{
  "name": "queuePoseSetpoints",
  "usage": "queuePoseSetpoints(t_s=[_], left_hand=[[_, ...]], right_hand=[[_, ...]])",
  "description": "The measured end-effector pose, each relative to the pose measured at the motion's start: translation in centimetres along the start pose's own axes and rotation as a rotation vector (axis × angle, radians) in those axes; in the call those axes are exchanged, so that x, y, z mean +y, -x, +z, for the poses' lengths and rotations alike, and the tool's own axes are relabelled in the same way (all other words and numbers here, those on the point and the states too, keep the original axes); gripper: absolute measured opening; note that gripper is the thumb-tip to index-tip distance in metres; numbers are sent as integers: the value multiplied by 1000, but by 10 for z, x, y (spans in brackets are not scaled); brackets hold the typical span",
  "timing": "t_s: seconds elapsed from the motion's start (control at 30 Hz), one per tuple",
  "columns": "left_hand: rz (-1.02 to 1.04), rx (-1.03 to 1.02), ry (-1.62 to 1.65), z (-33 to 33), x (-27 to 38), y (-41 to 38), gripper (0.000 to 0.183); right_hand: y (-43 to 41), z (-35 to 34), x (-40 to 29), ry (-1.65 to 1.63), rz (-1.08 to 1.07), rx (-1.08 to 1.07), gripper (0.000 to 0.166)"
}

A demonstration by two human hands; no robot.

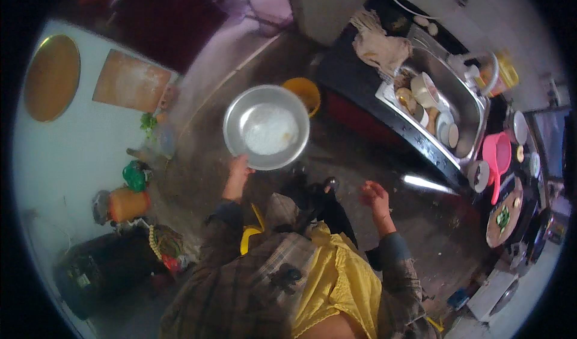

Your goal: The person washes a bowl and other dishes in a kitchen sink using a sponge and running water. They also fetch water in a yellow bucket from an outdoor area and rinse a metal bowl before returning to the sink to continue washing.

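My left hand (238,177) grips the near rim of a round metal basin (266,127). The basin is held out over the dark floor, and a small yellowish spot shows on its bottom. My right hand (375,199) hangs apart to the right with nothing in it, its fingers loosely curled and spread. An orange bucket (306,93) stands on the floor, partly hidden behind the basin's far right rim.
On the right, a counter holds a steel sink (469,114) with bowls and dishes, a cloth (378,46), a pink long-handled scoop (496,152) and a cutting board (496,231) bearing chopped greens. A wooden board (130,81) leans at the left wall near a round tray (52,78).
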State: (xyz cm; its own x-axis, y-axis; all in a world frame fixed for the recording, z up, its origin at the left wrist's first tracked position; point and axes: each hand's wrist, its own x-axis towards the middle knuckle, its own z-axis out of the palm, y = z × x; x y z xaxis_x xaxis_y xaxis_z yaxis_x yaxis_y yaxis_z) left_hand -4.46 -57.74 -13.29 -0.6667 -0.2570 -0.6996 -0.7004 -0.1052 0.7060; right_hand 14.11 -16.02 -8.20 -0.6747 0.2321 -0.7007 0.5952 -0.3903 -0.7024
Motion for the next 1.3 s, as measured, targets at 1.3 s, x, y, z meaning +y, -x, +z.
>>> queuePoseSetpoints(t_s=[1.3], left_hand=[[372,211,-823,117,101,-178,76]], right_hand=[[-34,93,-3,-55,133,231,27]])
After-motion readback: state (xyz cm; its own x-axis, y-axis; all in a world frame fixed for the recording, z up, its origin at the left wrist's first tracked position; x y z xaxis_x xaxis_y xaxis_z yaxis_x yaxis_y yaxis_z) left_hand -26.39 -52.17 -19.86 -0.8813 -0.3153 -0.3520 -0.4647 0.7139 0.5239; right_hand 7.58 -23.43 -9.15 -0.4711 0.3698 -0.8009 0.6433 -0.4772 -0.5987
